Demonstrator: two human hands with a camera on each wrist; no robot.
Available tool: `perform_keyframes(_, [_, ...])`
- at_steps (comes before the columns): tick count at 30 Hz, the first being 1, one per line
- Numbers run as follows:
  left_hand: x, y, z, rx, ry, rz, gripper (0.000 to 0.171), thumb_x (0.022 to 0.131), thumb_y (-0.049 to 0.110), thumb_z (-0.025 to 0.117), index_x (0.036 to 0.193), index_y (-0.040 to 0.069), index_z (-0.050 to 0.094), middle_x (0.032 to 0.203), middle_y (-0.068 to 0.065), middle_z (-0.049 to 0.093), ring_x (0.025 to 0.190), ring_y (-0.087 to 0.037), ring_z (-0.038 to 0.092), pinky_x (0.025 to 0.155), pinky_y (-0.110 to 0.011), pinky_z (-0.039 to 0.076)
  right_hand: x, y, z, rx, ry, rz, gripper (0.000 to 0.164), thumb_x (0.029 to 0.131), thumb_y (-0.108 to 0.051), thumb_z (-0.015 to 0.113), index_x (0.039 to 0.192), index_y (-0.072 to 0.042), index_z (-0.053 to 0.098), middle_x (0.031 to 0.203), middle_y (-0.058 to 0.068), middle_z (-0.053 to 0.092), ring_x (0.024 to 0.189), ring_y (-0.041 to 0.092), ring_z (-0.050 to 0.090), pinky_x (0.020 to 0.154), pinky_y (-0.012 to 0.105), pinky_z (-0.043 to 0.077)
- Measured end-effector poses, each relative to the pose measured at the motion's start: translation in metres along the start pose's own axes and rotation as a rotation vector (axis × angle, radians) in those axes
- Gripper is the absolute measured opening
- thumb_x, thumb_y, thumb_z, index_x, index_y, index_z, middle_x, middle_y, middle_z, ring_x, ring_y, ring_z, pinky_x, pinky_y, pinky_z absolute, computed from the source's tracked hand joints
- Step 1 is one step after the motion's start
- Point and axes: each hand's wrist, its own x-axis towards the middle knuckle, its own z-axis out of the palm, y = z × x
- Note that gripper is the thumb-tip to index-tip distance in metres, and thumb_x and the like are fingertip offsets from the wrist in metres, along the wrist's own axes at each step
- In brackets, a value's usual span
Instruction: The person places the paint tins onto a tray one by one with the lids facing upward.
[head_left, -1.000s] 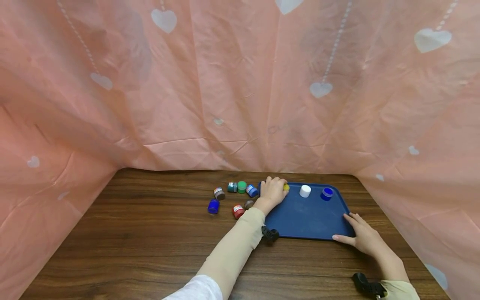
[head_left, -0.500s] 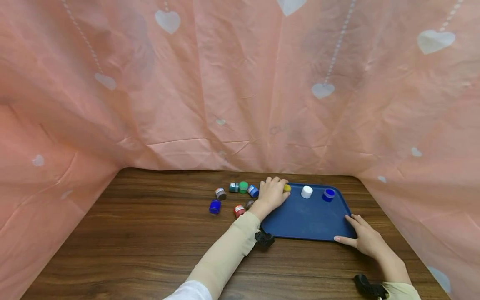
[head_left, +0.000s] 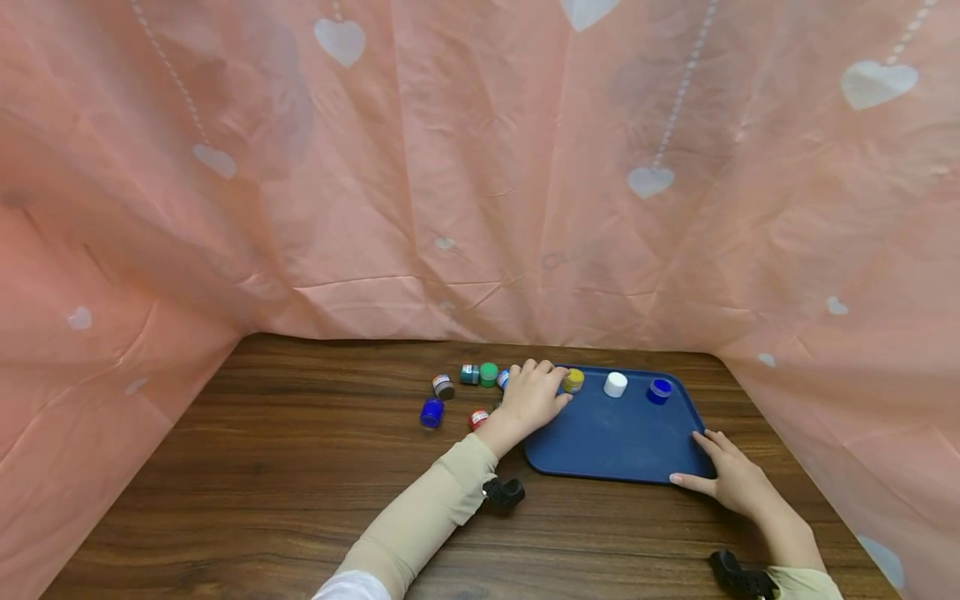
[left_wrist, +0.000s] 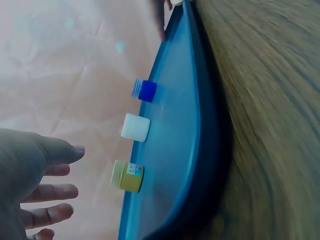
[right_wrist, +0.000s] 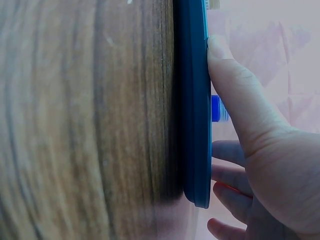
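In the head view, my left hand [head_left: 534, 396] is over the left end of the blue tray [head_left: 615, 442], just left of a yellow paint jar [head_left: 573, 382]. The left wrist view shows a gap between its spread fingers and the yellow jar [left_wrist: 131, 177], which stands upright on the tray. A white jar [head_left: 615, 384] and a dark blue jar [head_left: 659, 392] stand to its right, in a row along the far rim. My right hand [head_left: 731, 477] touches the tray's near right corner, thumb at the front rim and fairly straight fingers at the right side.
Left of the tray on the wooden table [head_left: 247, 467] are several more jars: a blue one [head_left: 431, 412], a grey-brown one [head_left: 443, 387], a teal one [head_left: 469, 374], a green one [head_left: 488, 375] and a red one [head_left: 478, 419]. A pink curtain [head_left: 465, 183] hangs behind.
My left hand has let go of the yellow jar and drawn back to the left, so more of the jar shows. The right hand has stayed at the tray's corner.
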Motion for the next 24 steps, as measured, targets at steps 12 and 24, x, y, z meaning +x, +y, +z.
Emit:
perform_keyframes(12, [-0.031, -0.019, -0.018, 0.048, -0.029, 0.079, 0.038, 0.092, 0.047, 0.063, 0.126, 0.029, 0.064, 0.117, 0.008, 0.066, 0.1, -0.017, 0.059, 0.077, -0.034, 0.041, -0.003, 0.001, -0.002, 0.003, -0.002, 0.003, 0.098, 0.081, -0.057, 0.07, 0.14, 0.014, 0.039, 0.142, 0.045, 0.029, 0.127, 0.064, 0.031, 0.096, 0.072, 0.033])
perform_keyframes(24, [-0.059, -0.044, -0.023, 0.054, 0.012, 0.153, 0.032, 0.09, 0.044, 0.067, 0.116, 0.027, 0.067, 0.111, 0.007, 0.068, 0.103, -0.018, 0.058, 0.078, -0.035, 0.041, -0.003, -0.002, -0.003, 0.008, -0.004, 0.005, 0.098, 0.081, -0.057, 0.07, 0.14, 0.014, 0.038, 0.142, 0.045, 0.029, 0.127, 0.064, 0.03, 0.095, 0.073, 0.033])
